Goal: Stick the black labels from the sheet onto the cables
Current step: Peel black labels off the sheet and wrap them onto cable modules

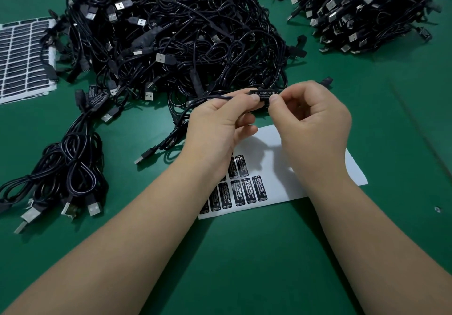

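Cable [215, 97] pinched by hands — cable pile [186, 33] behind.

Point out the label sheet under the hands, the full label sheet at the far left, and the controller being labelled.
label sheet [274, 143]: head view, bare white backing.
full label sheet [22, 55]: head view, middle rows of labels.
controller [265, 93]: head view, its printed label face.

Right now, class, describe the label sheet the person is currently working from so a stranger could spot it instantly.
Start at the green table and find the two forearms. Under them lies a white label sheet, mostly bare, with black labels left only at its near-left corner. The other sheet, far left, is still full.
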### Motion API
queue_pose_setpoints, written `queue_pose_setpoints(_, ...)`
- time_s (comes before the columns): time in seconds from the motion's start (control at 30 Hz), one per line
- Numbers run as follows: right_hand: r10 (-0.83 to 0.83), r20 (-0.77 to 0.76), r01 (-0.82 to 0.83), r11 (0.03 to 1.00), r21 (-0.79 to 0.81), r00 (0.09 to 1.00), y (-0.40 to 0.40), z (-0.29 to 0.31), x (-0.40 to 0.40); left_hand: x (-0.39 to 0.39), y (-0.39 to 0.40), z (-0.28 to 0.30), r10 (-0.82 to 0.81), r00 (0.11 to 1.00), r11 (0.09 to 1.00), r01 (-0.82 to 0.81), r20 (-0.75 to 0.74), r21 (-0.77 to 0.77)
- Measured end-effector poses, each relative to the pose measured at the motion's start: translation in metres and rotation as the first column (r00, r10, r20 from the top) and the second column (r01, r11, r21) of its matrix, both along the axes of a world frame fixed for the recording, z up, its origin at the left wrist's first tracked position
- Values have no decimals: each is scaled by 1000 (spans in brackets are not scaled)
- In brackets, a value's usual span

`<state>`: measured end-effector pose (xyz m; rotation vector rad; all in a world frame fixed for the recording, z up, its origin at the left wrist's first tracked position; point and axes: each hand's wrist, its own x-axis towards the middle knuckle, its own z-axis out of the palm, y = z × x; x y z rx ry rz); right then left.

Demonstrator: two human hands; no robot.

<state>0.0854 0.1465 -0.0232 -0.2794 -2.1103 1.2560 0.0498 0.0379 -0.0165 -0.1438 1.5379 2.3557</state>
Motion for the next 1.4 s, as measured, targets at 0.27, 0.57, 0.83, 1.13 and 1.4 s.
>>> queue_pose_setpoints(0.27,-5,15,5,1000,-5,1000,2,0,0,0,1,0,-8,999,1000,7,-38,-24)
queue_pose_setpoints(0.57,-4,44,4,1000,-6,999,2,1,0,0,1,-1,-12,998,999,9,-65,-40)
queue_pose_setpoints(0.83,6,73,-4,1000,-31,997,4,1,0,0,0,-2,-12,995,998,6,-99,-61)
queue_pose_setpoints(1.13,33,167,-17,995,-97,985,6,1,-2,-2,-1,-3,6,995,998,-13,-104,-64)
queue_pose_setpoints(1.4,228,193,-93,841,-532,954,10,7,-7,-5,-4,0,40,999,999,-41,-16,-33)
